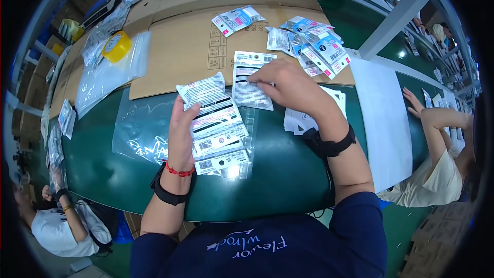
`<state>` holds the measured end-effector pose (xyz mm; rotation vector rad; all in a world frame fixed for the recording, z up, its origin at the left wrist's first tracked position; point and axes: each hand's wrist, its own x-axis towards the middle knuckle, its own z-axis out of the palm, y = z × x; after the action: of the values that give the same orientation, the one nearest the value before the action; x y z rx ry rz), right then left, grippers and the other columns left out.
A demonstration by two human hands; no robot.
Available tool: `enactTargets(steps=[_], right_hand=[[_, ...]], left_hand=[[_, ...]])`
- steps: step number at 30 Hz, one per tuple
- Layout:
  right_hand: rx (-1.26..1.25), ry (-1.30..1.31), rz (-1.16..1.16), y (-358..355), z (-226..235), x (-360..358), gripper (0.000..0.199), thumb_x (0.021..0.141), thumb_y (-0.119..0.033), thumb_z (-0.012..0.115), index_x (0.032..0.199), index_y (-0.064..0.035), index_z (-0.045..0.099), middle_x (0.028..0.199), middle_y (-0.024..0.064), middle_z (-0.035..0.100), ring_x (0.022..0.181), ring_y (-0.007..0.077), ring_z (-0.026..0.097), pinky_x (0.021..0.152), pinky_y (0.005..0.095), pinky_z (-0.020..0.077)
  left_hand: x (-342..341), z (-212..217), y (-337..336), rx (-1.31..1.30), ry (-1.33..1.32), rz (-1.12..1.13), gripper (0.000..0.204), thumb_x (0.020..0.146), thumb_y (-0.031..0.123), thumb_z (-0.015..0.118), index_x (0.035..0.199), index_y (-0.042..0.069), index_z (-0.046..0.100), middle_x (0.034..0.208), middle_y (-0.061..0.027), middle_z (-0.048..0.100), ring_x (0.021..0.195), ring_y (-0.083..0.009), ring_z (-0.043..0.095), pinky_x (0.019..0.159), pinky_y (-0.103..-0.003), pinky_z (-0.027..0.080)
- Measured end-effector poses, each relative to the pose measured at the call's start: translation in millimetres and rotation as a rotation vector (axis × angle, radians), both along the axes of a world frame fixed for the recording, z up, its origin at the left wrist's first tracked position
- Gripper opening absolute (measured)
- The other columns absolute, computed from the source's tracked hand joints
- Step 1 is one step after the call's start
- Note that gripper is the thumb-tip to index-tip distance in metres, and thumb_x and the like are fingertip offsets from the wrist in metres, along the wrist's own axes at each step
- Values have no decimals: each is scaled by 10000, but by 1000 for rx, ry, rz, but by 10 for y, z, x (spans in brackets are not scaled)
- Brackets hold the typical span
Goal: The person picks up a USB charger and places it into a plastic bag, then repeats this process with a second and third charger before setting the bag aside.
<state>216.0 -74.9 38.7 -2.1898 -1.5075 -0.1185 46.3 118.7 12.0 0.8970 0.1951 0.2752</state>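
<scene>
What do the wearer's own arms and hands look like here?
The sleeves are short and navy. The left hand is ungloved, with a red beaded bracelet and black band near the wrist. The right hand, also ungloved, has a black strap; a dark cable shows below it.

Print in several places, mostly too fine to make out.
Set in black bands, fine lines and barcodes on the white packets; in blue and pink on the piled pouches; in dark characters and boxed symbols on the cardboard; in white and blue on the navy shirt.
</scene>
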Motion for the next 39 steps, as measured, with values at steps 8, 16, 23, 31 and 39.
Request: enactTargets(steps=[8,16,23,31,39], right_hand=[[-151,-1,-53,63,-65,-269,454,763,-119,673,1204,-64,576,1096,171,617,1013,313,591,911,402,459],[-97,189,-173,75,17,-167,477,783,-150,677,1233,-67,542,1186,134,579,1087,288,562,938,376,443],[762,1488,38,234,210,-533,451,844,-154,649,1252,-52,485,1135,106,598,1005,169,607,857,330,500],[551,1782,72,439,106,-1071,436,862,-72,633,1263,-39,465,1121,90,607,958,178,629,813,297,534],[145,1549,89,454,-55,-987,393,904,-132,611,1258,-35,471,1096,71,609,945,152,623,760,270,527]], left_hand=[[3,-8,37,-6,-2,9,440,926,80,492,1340,27,353,1209,-111,542,1077,-185,572,906,-314,484],[-26,6,44,-23,-24,83,426,929,82,483,1332,28,358,1201,-105,544,1073,-182,569,905,-309,480],[1,-58,162,-73,-162,246,398,940,101,474,1318,34,370,1207,-114,540,1086,-197,563,915,-332,480],[-30,172,121,-291,-332,211,379,949,151,511,1284,38,373,1203,-132,533,1073,-207,576,905,-341,498],[0,99,203,21,-201,377,423,919,101,562,1275,21,347,1185,-157,534,1043,-225,605,847,-356,542]])
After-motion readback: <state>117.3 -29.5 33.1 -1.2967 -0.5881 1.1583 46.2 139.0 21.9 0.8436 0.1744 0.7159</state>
